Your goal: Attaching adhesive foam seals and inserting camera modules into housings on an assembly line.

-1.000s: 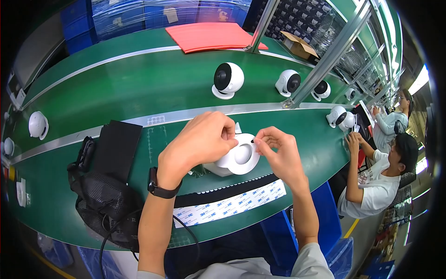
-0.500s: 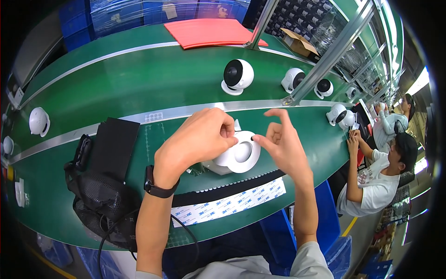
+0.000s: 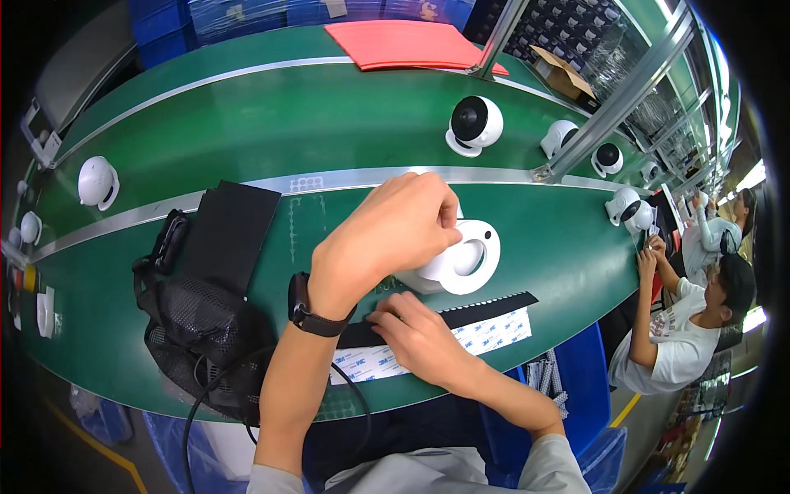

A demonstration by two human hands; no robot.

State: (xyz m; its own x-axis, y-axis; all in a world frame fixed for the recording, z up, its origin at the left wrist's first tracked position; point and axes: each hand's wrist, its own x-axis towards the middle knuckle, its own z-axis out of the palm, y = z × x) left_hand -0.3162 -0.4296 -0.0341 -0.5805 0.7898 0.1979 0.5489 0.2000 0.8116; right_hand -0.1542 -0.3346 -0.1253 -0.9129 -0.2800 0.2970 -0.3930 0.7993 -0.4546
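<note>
A white device with a round ring-like base (image 3: pixel 486 262) lies tipped over on the green bench, its base facing up. One small black dot (image 3: pixel 488 235) shows on the ring. My left hand (image 3: pixel 395 224), wearing a dark wristband, is closed with its fingertips pinched at the device's edge and covers part of it. Below it, my right hand (image 3: pixel 424 339) reaches to a long black strip (image 3: pixel 494 309) with a row of small scallops along its edge. Its bent fingers are at the strip; the thumb is hidden. A printed white backing sheet (image 3: pixel 502 331) lies along the strip.
Left of my arms are a black mesh bag (image 3: pixel 210 329) with a cable and black sheets (image 3: pixel 234 230). White ball-shaped devices (image 3: pixel 476 125) stand on the far green belt. Pink foam sheets (image 3: pixel 403 43) lie behind a metal post (image 3: pixel 617 95). A co-worker (image 3: pixel 687 317) sits at right.
My right hand has come down from beside the white device to the black strip. The left hand stays at the device. The whole view has shifted, moving the bench items rightward.
</note>
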